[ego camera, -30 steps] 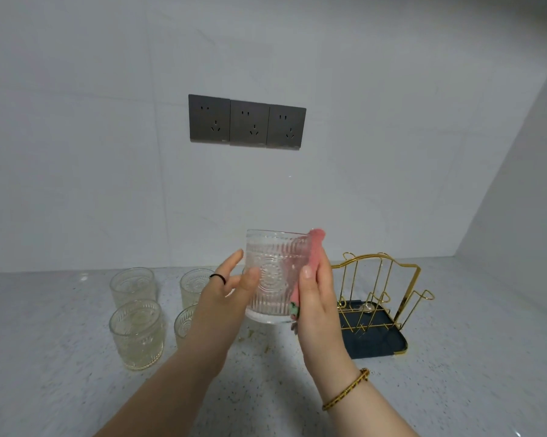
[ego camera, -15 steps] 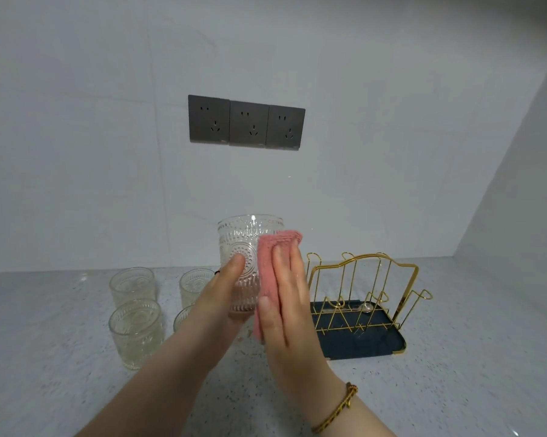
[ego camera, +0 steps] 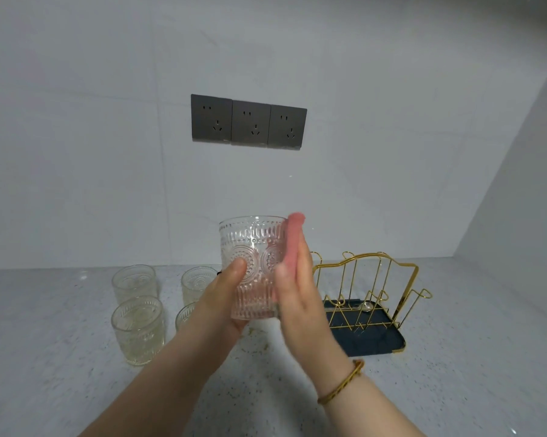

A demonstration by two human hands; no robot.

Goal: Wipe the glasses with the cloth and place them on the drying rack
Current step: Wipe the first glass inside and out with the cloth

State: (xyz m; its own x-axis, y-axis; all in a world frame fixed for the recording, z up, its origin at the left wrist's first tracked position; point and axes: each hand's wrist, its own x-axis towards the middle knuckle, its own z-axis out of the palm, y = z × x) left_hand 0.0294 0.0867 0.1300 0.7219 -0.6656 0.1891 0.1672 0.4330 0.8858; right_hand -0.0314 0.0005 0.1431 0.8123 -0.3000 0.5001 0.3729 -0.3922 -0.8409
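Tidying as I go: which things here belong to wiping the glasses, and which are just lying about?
Job: held glass (left hand), pink cloth (right hand), four waiting glasses, drying rack.
Lying about: wall sockets, counter crumbs.

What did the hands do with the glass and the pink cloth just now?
The right hand slid the pink cloth from the front of the patterned clear glass round to its right side, pressing it there with flat fingers. The left hand kept gripping the glass. The four other glasses and the gold wire drying rack have not moved.
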